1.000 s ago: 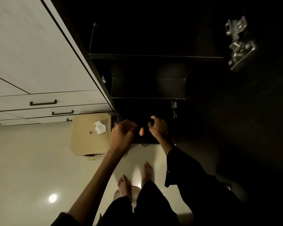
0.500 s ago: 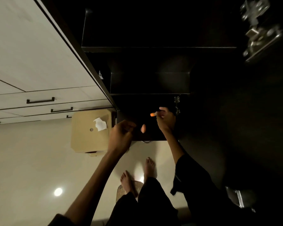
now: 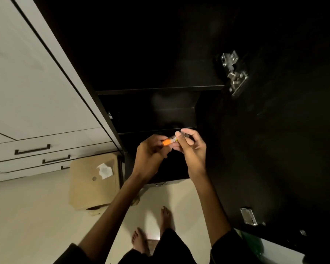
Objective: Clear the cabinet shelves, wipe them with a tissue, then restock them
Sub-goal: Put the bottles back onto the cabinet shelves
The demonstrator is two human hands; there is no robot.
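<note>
I look down into a dark open cabinet (image 3: 160, 90) with black shelves that are hard to make out. Both hands meet in front of a lower shelf (image 3: 156, 131). My left hand (image 3: 151, 155) and my right hand (image 3: 191, 147) pinch the same small slim object with an orange end (image 3: 168, 141), held level between them. A crumpled white tissue (image 3: 104, 170) lies on a cardboard box (image 3: 90, 187) on the floor to the left. What stands on the shelves is lost in the dark.
The black cabinet door (image 3: 274, 149) hangs open on the right, with metal hinges (image 3: 234, 73). White drawers with black handles (image 3: 32, 149) line the left wall. My bare feet (image 3: 152, 231) stand on the pale floor below.
My hands have come together and risen. The right hand first picked the orange-ended object out of the cabinet alone; now both hands hold it. My view has tilted down.
</note>
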